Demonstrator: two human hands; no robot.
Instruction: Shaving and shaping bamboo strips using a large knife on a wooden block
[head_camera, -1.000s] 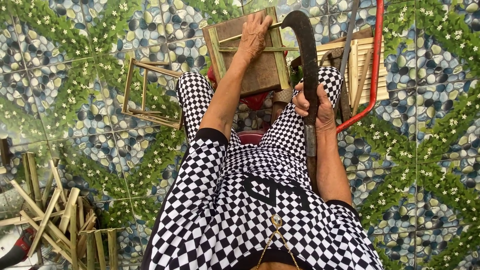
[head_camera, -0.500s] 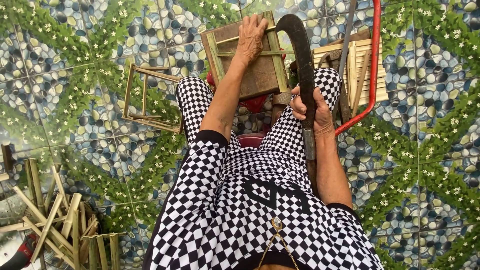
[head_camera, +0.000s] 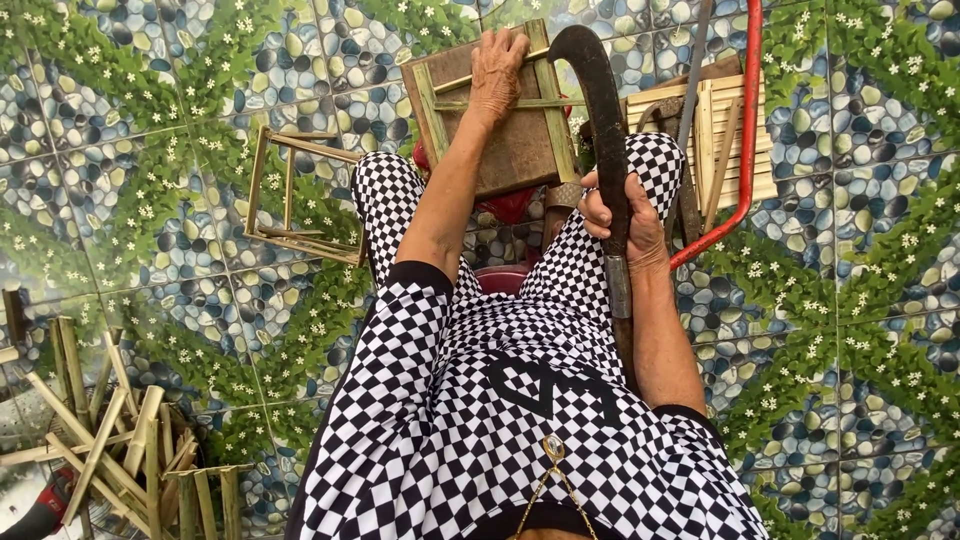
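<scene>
A small bamboo frame (head_camera: 500, 110) is being pressed flat against a brown wooden block (head_camera: 520, 150) by the left hand (head_camera: 497, 68), its fingers spread over the frame's upper rail; the block is being propped on the knees of the seated person, above the patterned tile floor (head_camera: 150, 90). A curved dark billhook (head_camera: 600, 110) is being gripped by the right hand (head_camera: 625, 215), closed around the blade's lower part just above the metal collar, with the hooked tip being held beside the frame's right stile. The frame is being shown already joined on all four sides, so trimming or fitting is judged to be what is left. A second finished frame (head_camera: 300, 195) is lying on the floor to the left, and loose bamboo strips (head_camera: 110, 450) are being kept in a pile at lower left. Compared with the earlier frames, the billhook is being held slightly higher and closer to the frame, while the left hand is staying in place.
</scene>
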